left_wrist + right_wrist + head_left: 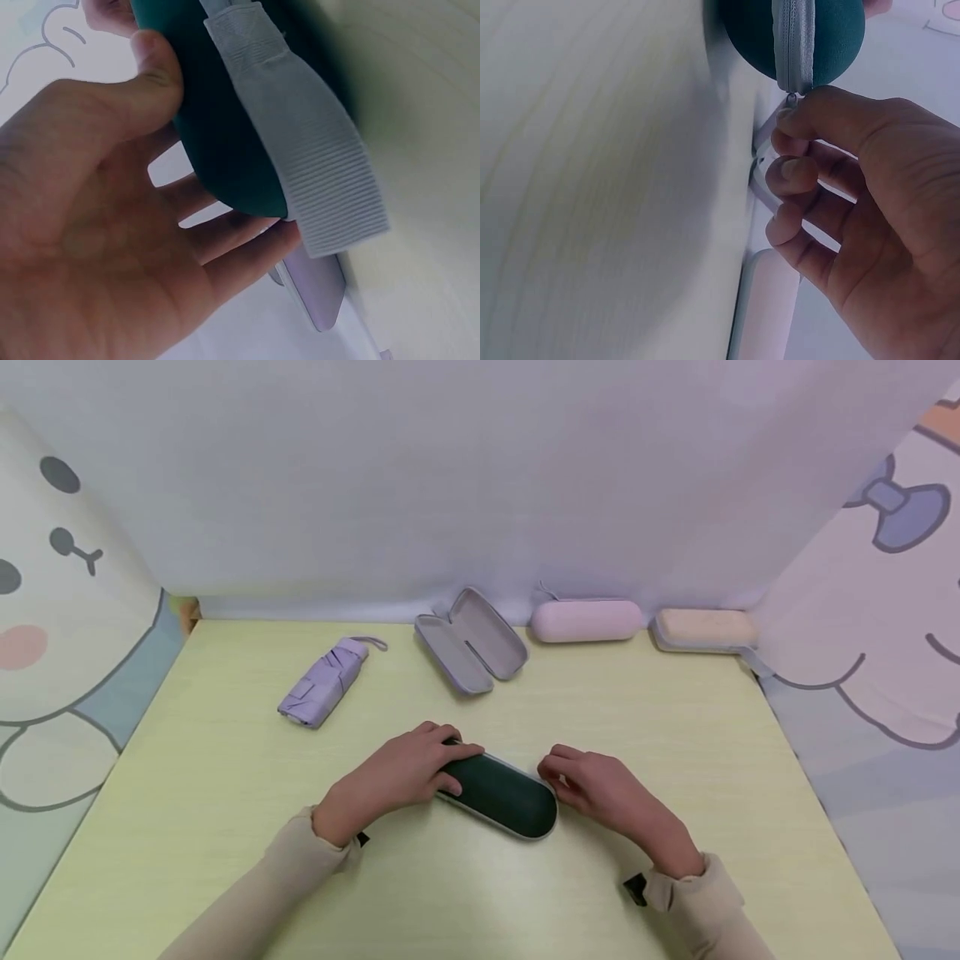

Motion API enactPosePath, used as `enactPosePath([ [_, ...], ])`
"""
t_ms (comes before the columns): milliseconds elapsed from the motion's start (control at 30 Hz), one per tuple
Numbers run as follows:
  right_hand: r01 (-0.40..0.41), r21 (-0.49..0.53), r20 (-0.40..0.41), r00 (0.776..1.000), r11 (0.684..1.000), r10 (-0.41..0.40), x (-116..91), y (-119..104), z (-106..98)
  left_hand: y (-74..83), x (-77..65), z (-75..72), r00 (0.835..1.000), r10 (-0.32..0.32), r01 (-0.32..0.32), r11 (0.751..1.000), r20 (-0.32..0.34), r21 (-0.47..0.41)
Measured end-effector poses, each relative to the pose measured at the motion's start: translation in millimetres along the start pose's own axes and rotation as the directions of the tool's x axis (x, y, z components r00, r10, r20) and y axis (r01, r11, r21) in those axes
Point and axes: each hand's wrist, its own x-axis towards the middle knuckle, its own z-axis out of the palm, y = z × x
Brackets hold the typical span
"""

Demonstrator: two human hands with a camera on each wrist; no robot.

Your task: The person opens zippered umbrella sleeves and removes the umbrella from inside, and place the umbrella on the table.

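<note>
A dark green zippered glasses case (504, 795) lies closed on the table, slanted in front of me. My left hand (397, 770) grips its left end, thumb on the near side and fingers over the far side. A ribbed grey fabric tab (307, 150) sticks out from that end in the left wrist view. At the other end, my right hand (603, 789) pinches the small zipper pull (792, 98) between thumb and index finger; the pull is mostly hidden by the fingertips. The grey zipper (793, 45) runs along the case's side with its teeth together.
Beyond the hands lies an open grey glasses case (501, 639). To its right, along the back edge, are a pink case (587, 621) and a peach-coloured case (708, 627). A folded purple umbrella (324, 683) with a wrist loop lies at the left on the yellow table (187, 827).
</note>
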Motion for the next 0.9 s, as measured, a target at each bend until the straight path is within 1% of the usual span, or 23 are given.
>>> enactPosePath([
  [100,0.012,0.006,0.003,1.0,1.0,-0.012,-0.3,0.3,-0.5,0.3,-0.1,1.0,1.0,0.002,-0.002,1.0,-0.008,0.005],
  [267,0.036,0.024,0.02,0.999,0.999,-0.037,-0.7,1.2,-1.0,0.6,0.9,1.5,1.0,-0.005,0.005,1.0,0.003,-0.004],
  [467,0.046,0.053,0.067,0.997,0.998,-0.049,-1.0,3.9,-1.8,1.0,2.0,1.1,1.0,-0.01,0.01,1.0,0.005,-0.018],
  [567,0.069,0.074,0.088,0.993,0.995,-0.075,0.0,5.7,-2.4,1.2,2.1,1.2,1.0,-0.015,0.015,1.0,0.008,-0.019],
  [733,0.127,0.075,0.095,0.986,0.989,-0.134,1.7,7.8,-4.0,1.7,1.6,1.1,1.0,-0.018,0.019,1.0,0.007,-0.018],
  [900,0.143,0.091,0.118,0.981,0.986,-0.153,2.0,6.9,-6.3,2.2,2.0,1.2,1.0,-0.008,0.008,1.0,0.008,-0.02],
])
